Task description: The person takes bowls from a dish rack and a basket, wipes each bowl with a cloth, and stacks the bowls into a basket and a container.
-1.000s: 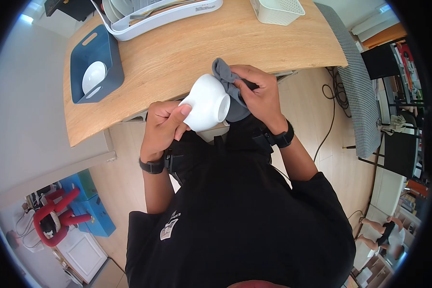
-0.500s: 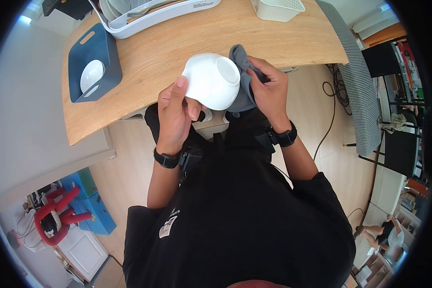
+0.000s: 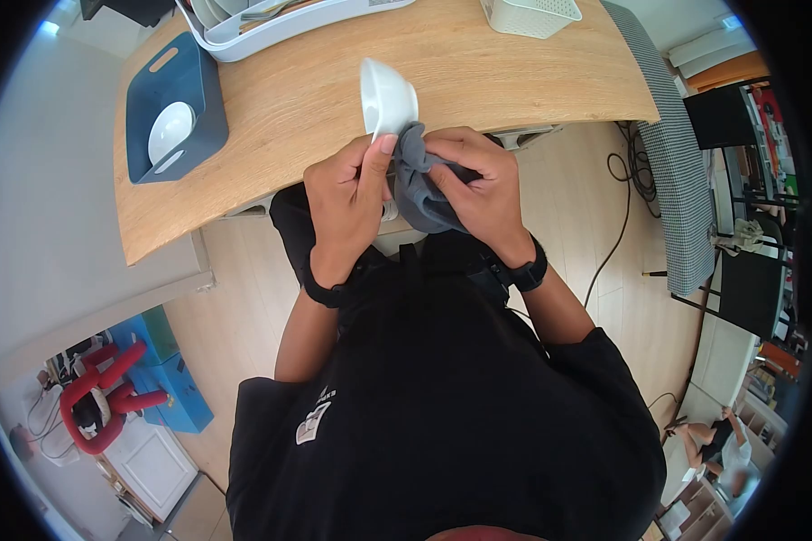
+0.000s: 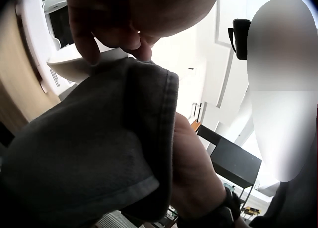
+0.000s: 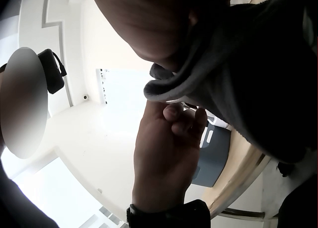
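A white bowl [image 3: 390,99] is held on its side, its opening facing left in the head view. The left hand [image 3: 347,194] pinches its lower rim, thumb on the near edge. A grey cloth [image 3: 424,194] hangs from the right hand [image 3: 480,185], whose thumb and fingers grip it against the bowl's lower side. In the left wrist view the cloth [image 4: 99,138] covers much of the bowl [image 4: 74,64]. The right wrist view has the cloth [image 5: 233,74] beside the left hand [image 5: 166,153]; the bowl is mostly hidden there.
On the wooden table [image 3: 289,108], a blue-grey bin [image 3: 209,117] at the left holds a white bowl [image 3: 171,128]. A white dish rack [image 3: 289,27] stands at the back, and a cream basket [image 3: 537,18] at the back right. Black cables [image 3: 636,171] lie on the floor at right.
The bowl has turned from base toward the right hand to standing on its side, opening leftward. Both hands have come closer together, and the cloth now meets the bowl's lower edge.
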`<move>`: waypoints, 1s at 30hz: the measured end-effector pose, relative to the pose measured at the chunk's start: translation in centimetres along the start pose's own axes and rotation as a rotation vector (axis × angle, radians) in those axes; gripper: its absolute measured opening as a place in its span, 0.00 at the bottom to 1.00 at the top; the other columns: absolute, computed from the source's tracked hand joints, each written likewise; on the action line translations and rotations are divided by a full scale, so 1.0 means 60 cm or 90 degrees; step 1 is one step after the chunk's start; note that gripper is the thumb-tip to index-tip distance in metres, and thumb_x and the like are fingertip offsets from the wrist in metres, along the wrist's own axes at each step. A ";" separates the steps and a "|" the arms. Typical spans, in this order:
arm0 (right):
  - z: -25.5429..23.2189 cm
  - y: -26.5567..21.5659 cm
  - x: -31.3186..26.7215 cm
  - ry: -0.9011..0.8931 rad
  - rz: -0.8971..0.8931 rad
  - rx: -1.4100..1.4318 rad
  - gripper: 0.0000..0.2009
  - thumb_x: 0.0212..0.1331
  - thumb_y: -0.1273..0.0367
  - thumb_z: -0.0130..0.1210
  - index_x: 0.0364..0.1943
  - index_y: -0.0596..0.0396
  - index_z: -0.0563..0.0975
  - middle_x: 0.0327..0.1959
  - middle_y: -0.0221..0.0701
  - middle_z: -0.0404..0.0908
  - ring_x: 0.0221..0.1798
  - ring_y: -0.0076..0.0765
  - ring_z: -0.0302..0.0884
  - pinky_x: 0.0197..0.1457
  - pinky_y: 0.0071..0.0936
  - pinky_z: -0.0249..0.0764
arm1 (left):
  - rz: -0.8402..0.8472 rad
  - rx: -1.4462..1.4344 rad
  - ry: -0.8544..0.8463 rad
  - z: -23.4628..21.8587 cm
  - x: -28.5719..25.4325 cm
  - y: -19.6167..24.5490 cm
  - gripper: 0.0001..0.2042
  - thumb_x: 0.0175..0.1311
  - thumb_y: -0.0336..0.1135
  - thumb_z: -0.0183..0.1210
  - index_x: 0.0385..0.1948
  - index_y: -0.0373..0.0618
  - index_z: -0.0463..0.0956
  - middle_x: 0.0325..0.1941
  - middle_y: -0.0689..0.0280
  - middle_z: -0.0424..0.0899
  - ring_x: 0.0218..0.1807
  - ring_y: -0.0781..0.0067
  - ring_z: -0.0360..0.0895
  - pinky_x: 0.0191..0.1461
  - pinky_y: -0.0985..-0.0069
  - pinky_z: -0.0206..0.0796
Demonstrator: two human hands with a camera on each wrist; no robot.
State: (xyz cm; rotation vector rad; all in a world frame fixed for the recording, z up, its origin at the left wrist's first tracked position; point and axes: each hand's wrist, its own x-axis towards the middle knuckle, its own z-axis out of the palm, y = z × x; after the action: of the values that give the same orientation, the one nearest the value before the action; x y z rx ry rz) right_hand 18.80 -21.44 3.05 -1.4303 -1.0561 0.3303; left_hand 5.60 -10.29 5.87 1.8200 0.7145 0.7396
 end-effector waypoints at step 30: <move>-0.027 -0.001 0.012 0.081 0.018 0.010 0.15 0.56 0.82 0.61 0.48 0.60 0.84 0.45 0.35 0.85 0.46 0.30 0.83 0.51 0.24 0.76 | -0.093 -0.414 -0.039 -0.044 -0.011 -0.038 0.22 0.80 0.48 0.48 0.31 0.37 0.79 0.13 0.71 0.73 0.15 0.86 0.65 0.21 0.86 0.56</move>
State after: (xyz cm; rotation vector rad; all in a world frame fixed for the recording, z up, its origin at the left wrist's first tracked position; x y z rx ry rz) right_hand 20.38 -21.98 3.68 -1.4348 -0.9293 0.2640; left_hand 2.86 -8.55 4.44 1.1805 0.4834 0.7109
